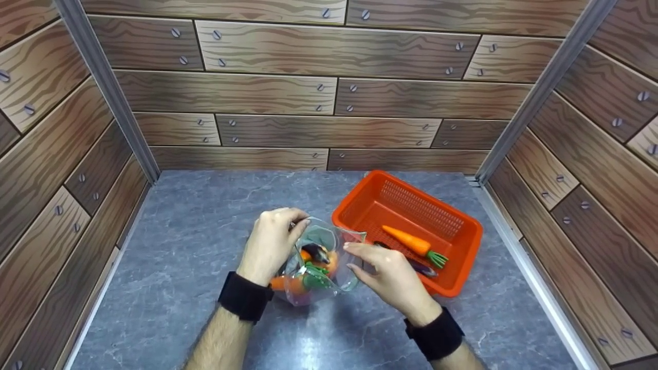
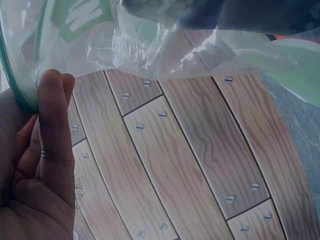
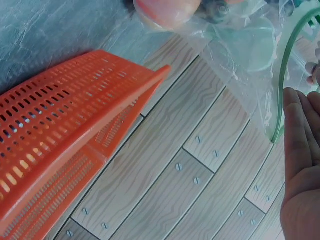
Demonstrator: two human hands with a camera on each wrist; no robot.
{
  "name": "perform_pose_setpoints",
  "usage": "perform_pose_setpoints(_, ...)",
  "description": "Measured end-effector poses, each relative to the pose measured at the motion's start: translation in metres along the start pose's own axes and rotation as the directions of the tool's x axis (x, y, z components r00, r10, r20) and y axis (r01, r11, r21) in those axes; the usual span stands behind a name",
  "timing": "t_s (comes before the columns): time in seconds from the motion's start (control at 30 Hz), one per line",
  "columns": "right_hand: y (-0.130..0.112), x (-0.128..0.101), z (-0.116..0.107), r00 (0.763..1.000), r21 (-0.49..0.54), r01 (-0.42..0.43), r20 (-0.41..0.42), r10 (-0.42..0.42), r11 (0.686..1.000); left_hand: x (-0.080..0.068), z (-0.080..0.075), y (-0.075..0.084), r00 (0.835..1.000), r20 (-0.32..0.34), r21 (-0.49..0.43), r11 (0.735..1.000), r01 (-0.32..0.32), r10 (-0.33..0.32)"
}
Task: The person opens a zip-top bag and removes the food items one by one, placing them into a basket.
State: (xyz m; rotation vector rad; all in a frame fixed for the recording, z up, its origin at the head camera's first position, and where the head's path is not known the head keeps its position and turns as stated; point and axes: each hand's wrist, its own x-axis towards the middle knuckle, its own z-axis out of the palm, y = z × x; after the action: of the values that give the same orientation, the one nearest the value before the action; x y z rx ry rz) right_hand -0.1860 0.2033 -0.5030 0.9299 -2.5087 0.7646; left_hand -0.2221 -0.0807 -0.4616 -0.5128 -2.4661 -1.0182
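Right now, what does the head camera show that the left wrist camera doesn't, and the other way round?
Only the head view shows the orange basket with a carrot in it, the right hand at the bag's mouth, and the toy vegetables inside the bag. Only the left wrist view shows, close up, the bag's green rim pressed under a fingertip. Both show the left hand holding the clear plastic bag, and the wood-pattern walls.

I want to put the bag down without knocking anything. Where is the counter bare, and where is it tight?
Bare grey counter lies left of the left hand, toward the left wall, and behind the plastic bag up to the back wall. It is crowded between the bag, the right hand and the orange basket holding a carrot.
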Motion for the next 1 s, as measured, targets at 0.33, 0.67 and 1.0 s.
perform_pose_setpoints(0.33,0.003,0.006,0.011,0.98,0.011,0.093,0.175,-0.094,0.996,-0.001,0.001,0.001,1.0,-0.002,-0.001,1.0,-0.011,0.011)
perform_pose_setpoints(0.67,0.006,0.009,0.014,0.949,0.011,0.116,0.294,-0.114,0.993,-0.002,0.003,0.001,1.0,-0.009,0.0,1.0,-0.015,0.015)
perform_pose_setpoints(1.0,0.007,0.013,0.017,0.914,-0.023,0.225,0.351,-0.203,0.974,-0.002,0.005,0.002,1.0,0.007,-0.008,1.0,-0.014,0.014)
